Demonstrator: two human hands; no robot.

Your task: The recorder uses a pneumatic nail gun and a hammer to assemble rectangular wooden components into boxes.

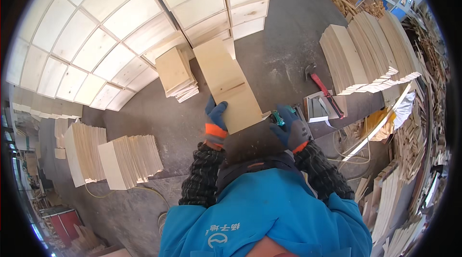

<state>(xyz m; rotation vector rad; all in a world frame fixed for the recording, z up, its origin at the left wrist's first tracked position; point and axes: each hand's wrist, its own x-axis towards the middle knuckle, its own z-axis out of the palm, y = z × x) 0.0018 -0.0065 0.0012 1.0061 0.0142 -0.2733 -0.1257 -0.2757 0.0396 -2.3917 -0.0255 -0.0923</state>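
My left hand (216,115), in a blue and grey glove with an orange cuff, grips the near left edge of a pale wooden board (235,91). The board lies at a slant in front of me, with a dark knot streak across it. My right hand (292,129), gloved the same way, is closed around a green nail gun (277,118) beside the board's near right corner. Much of the tool is hidden by the glove. Just ahead of the left hand stands a small stack of wooden panels (174,73).
A tall wall of stacked wooden boxes (115,26) fills the far left. Panel stacks stand at near left (130,158) and right (368,50). A red-handled hammer (318,81) lies by an open box of metal strips (317,107). A yellow hose (358,162) hangs at right.
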